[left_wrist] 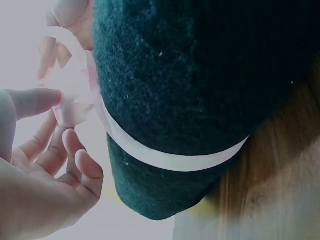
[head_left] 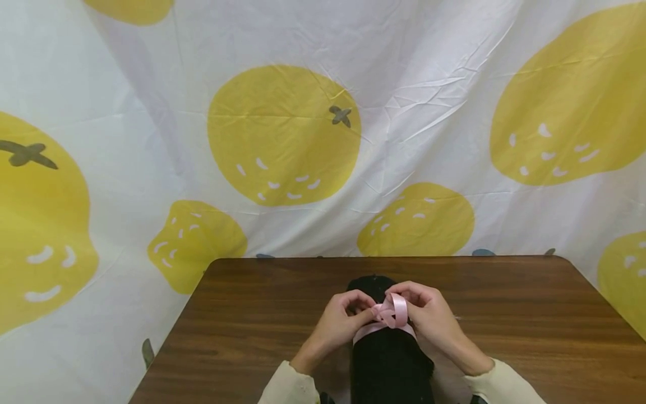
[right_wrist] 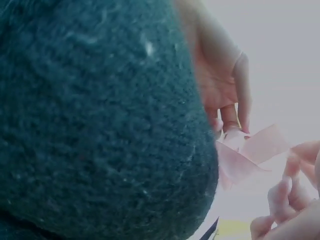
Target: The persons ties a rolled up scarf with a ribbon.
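Observation:
A dark, fuzzy rolled bundle (head_left: 390, 367), which looks like cloth, lies on the table with its long side pointing away from me. Pink satin ribbon (left_wrist: 182, 162) circles it in a single band. On top, the ribbon rises into a loop (head_left: 400, 310) with crossed strands. My left hand (head_left: 338, 322), at the bundle's left, pinches the ribbon between thumb and fingertips by the crossing. From the other side, my right hand (head_left: 436, 318) pinches the looped part with thumb and index finger. In the right wrist view, a ribbon strand (right_wrist: 265, 143) stretches between the two hands' fingertips.
The brown wood-grain table (head_left: 262, 331) extends on both sides of the bundle. Behind its far edge hangs a white cloth (head_left: 434, 50) printed with yellow fruit. Pale sleeves (head_left: 289, 386) reach to both wrists.

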### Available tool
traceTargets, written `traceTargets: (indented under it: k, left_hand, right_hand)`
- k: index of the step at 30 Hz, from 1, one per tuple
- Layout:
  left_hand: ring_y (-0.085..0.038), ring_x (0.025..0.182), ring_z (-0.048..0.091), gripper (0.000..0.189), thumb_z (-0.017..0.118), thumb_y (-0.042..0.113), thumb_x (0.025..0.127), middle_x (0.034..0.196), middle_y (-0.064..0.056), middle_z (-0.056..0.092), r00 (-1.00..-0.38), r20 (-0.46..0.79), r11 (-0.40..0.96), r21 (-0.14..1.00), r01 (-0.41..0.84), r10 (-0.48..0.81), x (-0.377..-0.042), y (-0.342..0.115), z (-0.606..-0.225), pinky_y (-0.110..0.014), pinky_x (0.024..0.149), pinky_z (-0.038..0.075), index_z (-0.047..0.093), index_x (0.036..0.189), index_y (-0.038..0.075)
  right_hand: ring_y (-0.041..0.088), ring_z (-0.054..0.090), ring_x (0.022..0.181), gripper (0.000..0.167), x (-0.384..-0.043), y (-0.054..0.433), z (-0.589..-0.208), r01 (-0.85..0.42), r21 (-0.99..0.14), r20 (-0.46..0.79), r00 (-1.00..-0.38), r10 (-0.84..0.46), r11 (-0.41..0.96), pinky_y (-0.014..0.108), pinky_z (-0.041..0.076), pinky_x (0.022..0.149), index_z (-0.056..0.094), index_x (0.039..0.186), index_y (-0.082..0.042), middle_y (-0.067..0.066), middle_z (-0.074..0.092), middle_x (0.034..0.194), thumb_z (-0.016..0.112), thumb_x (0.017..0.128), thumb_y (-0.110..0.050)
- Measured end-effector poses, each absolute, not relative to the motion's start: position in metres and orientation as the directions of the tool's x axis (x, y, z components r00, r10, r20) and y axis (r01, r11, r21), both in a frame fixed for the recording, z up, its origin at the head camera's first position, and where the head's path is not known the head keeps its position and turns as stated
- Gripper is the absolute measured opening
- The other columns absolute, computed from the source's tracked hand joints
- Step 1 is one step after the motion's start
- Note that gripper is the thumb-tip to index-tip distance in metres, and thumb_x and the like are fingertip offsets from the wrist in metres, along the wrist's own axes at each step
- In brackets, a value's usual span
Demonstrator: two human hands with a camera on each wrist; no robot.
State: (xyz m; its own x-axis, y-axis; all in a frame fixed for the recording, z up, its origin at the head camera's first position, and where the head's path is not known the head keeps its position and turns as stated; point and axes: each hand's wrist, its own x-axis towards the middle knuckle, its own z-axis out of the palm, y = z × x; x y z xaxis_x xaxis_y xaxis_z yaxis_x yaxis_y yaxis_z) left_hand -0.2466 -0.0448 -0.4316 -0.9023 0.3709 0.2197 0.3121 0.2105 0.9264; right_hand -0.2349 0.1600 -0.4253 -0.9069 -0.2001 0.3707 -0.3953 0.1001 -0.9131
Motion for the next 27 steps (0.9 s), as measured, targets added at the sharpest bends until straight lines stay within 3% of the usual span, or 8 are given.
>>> traceTargets:
  k: [8,14,17,22,27]
  left_hand:
    - [-0.009,0.065,0.053,0.011,0.073,0.020,0.090,0.080,-0.003,0.067,-0.909,0.229,0.272,0.904,0.331,0.347,-0.251,-0.050,-0.435,-0.020,0.058,0.043,0.072,0.092,0.010]
    - [-0.009,0.062,0.050,0.012,0.073,0.022,0.089,0.075,0.000,0.064,-0.911,0.221,0.340,0.876,0.342,0.347,-0.252,-0.056,-0.432,-0.019,0.056,0.041,0.073,0.092,0.010]
    - [-0.008,0.061,0.048,0.013,0.073,0.023,0.089,0.070,0.003,0.060,-0.916,0.209,0.382,0.860,0.339,0.343,-0.252,-0.060,-0.432,-0.020,0.054,0.039,0.074,0.091,0.010]
    - [-0.005,0.060,0.049,0.017,0.073,0.027,0.088,0.068,0.006,0.059,-0.911,0.188,0.423,0.838,0.344,0.368,-0.254,-0.067,-0.432,-0.020,0.054,0.040,0.075,0.090,0.010]
    - [-0.006,0.063,0.050,0.019,0.072,0.029,0.090,0.071,0.007,0.060,-0.899,0.165,0.435,0.830,0.348,0.406,-0.256,-0.073,-0.432,-0.020,0.057,0.042,0.075,0.088,0.011]
  right_hand:
    - [0.007,0.069,0.086,0.015,-0.234,0.165,-0.423,-0.435,-0.900,0.407,-0.866,-0.290,0.037,0.022,0.055,0.072,0.063,0.107,0.011,-0.002,0.074,0.096,0.058,0.096,0.002]
    - [0.005,0.065,0.088,0.018,-0.234,0.168,-0.420,-0.366,-0.929,0.338,-0.899,-0.278,0.054,0.021,0.054,0.072,0.064,0.107,0.012,-0.007,0.072,0.099,0.051,0.097,0.002]
    - [0.007,0.066,0.090,0.023,-0.233,0.169,-0.418,-0.285,-0.958,0.278,-0.920,-0.277,-0.013,0.024,0.054,0.077,0.061,0.109,0.016,-0.005,0.072,0.099,0.048,0.098,0.001]
    - [0.011,0.068,0.090,0.021,-0.231,0.171,-0.417,-0.194,-0.961,0.246,-0.925,-0.291,-0.198,0.025,0.055,0.079,0.066,0.107,0.010,0.001,0.073,0.100,0.051,0.099,-0.003]
    - [0.009,0.067,0.084,0.017,-0.231,0.173,-0.418,-0.226,-0.954,0.279,-0.908,-0.312,-0.197,0.022,0.055,0.073,0.064,0.111,0.006,0.000,0.074,0.098,0.058,0.096,-0.001]
